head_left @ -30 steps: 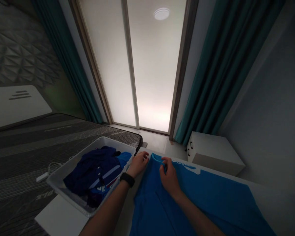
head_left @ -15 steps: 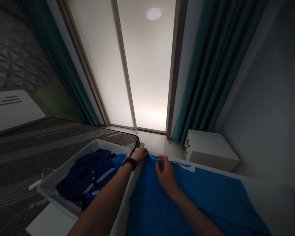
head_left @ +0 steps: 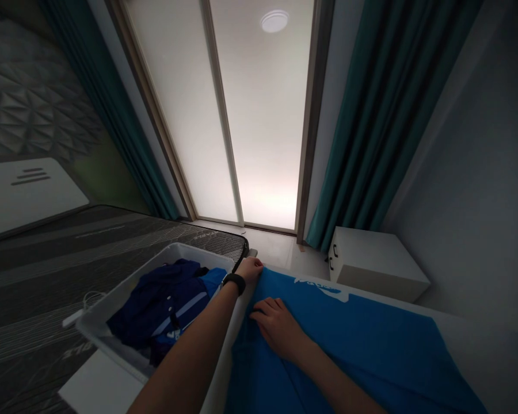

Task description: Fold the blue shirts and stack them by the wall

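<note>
A blue garment (head_left: 354, 339) with a white print near its far edge lies spread on a white surface before me. My left hand (head_left: 249, 269), with a dark watch on the wrist, pinches the garment's far left corner. My right hand (head_left: 278, 329) rests on the cloth a little nearer to me, palm down, its fingers slightly bent and apart. Creases run through the cloth by my right forearm. To the left stands a translucent plastic bin (head_left: 125, 359) holding crumpled dark blue clothes (head_left: 164, 305) and a brighter blue piece.
A grey patterned mattress (head_left: 112, 230) lies left of and behind the bin. A white cabinet (head_left: 377, 261) with dark handles stands beyond the table at right. Frosted sliding doors (head_left: 263, 126) and teal curtains (head_left: 371, 132) are at the back. A white cable (head_left: 92, 298) lies by the bin.
My right hand has left the garment's far edge and come nearer, down onto the cloth. The raised edge now lies flat. My left hand stays at the corner.
</note>
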`<state>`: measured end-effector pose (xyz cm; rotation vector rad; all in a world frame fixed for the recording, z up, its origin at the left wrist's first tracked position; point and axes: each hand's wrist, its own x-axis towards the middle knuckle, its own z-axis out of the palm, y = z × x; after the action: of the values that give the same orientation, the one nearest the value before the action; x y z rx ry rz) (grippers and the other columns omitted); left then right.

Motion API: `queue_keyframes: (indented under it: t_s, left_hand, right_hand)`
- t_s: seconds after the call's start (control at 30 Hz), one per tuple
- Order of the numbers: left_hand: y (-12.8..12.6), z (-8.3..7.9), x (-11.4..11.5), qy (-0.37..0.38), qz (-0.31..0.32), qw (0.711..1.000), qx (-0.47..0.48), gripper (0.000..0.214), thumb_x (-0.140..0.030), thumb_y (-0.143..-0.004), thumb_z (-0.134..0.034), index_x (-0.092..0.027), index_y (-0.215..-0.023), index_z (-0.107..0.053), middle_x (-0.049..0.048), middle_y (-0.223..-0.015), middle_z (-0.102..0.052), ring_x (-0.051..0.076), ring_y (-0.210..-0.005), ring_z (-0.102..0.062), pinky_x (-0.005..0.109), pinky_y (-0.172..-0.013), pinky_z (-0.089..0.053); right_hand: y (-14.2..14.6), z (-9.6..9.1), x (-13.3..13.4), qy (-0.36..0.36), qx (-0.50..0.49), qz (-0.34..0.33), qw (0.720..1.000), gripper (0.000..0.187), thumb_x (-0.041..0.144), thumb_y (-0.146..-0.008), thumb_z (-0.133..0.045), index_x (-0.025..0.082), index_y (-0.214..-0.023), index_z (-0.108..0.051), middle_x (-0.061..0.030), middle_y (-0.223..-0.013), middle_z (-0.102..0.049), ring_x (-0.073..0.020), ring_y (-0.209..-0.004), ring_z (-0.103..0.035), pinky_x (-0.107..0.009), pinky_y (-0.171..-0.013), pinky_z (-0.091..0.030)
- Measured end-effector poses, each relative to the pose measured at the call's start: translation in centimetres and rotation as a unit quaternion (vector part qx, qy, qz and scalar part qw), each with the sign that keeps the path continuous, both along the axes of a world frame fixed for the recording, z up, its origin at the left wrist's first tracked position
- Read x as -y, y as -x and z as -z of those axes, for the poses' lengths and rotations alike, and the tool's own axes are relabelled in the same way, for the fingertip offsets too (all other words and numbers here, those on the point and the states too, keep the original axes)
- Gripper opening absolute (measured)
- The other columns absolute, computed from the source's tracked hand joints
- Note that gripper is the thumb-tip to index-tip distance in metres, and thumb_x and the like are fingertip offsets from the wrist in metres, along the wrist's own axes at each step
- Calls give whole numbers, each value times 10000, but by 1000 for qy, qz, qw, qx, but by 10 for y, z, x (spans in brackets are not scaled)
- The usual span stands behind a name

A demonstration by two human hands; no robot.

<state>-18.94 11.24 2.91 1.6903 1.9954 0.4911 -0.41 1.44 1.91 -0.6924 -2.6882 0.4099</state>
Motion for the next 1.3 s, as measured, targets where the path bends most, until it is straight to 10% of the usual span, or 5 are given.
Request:
queue_keyframes:
  t_s: [0.7, 1.3]
  left_hand:
    - [-9, 0, 15, -47, -47, 998, 16, 139, -139, -858, -579, -158, -934, -695, 60, -858, -726, 170, -806, -663, 226, -694, -457]
    - [-10, -3, 175, -61, -17, 992, -113, 144, -223, -901, -491, -190, -805, -593, 46, -832, -667, 215, -840, -600, 318, -748, -365]
  right_hand:
    - [2, -12, 9, -81, 69, -39, 994, 285, 125, -923, -485, 175, -1171, -616, -92, -1225, -636, -253, -1061, -537, -423, -915, -438]
    - [-2, -15, 9, 16, 33, -19, 999, 249, 49, -884, -473, 204, -1017, -616, -31, -1290, -611, -222, -1146, -505, -389, -962, -381]
